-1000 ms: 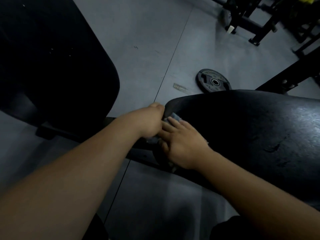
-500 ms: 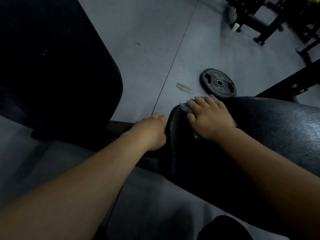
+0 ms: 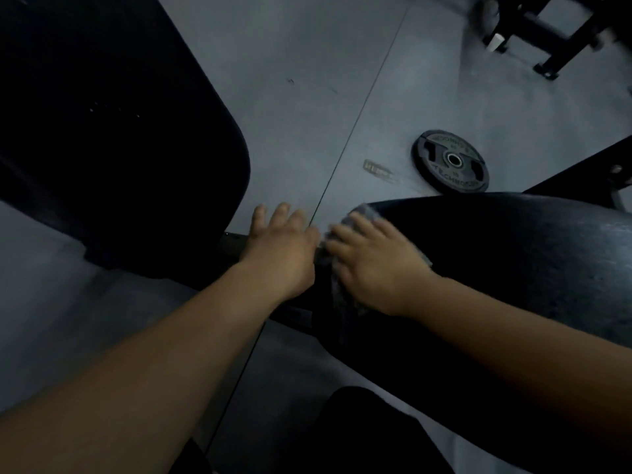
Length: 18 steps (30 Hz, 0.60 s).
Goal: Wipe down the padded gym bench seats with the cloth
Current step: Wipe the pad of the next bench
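Note:
A black padded bench seat [image 3: 496, 261] fills the right of the view. My right hand [image 3: 372, 261] lies flat on a grey cloth [image 3: 345, 295], pressing it over the seat's rounded left end; the cloth shows above my fingertips and below my palm. My left hand [image 3: 284, 248] hovers just left of that end, over the dark bench frame [image 3: 294, 316], fingers spread and straight, holding nothing. A second black pad [image 3: 113, 142] stands at the upper left.
A black weight plate [image 3: 450, 161] lies on the grey floor just beyond the seat. A small flat label [image 3: 378, 170] sits on the floor beside it. Black rack legs [image 3: 547, 32] stand at the top right. A dark frame bar [image 3: 581, 169] runs behind the seat.
My right hand has slid the cloth back from the seat's top edge down over its left end. My left hand has opened its fingers and lifted slightly forward.

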Tool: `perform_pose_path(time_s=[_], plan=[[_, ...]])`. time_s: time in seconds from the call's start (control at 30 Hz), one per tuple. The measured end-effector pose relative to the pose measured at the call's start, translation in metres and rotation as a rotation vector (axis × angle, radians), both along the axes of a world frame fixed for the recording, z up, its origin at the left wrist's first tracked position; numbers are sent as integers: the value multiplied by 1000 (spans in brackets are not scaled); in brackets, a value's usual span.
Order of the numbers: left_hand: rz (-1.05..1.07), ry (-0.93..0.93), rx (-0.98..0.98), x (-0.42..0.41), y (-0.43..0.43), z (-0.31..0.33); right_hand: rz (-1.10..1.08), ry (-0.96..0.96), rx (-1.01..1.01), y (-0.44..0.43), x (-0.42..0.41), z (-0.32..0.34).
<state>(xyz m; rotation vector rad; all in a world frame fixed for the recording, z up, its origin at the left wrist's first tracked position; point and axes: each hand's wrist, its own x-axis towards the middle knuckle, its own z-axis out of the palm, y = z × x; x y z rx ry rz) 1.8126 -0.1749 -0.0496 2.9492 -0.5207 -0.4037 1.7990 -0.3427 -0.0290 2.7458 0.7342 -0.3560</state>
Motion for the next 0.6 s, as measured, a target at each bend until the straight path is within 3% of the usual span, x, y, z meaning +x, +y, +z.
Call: perform_pose_path(time_s=[0.1, 0.2, 0.27, 0.43, 0.6], plan=[[24, 28, -25, 10, -5, 9, 177, 215, 29, -30, -16, 22], [18, 24, -27, 10, -13, 14, 8, 16, 1, -49, 39, 23], [30, 31, -8, 6, -14, 16, -103, 13, -68, -33, 59, 11], [130, 61, 41, -4, 3, 20, 250, 83, 137, -1, -1, -14], [193, -16, 22, -7, 17, 38, 258, 70, 256, 5, -8, -16]])
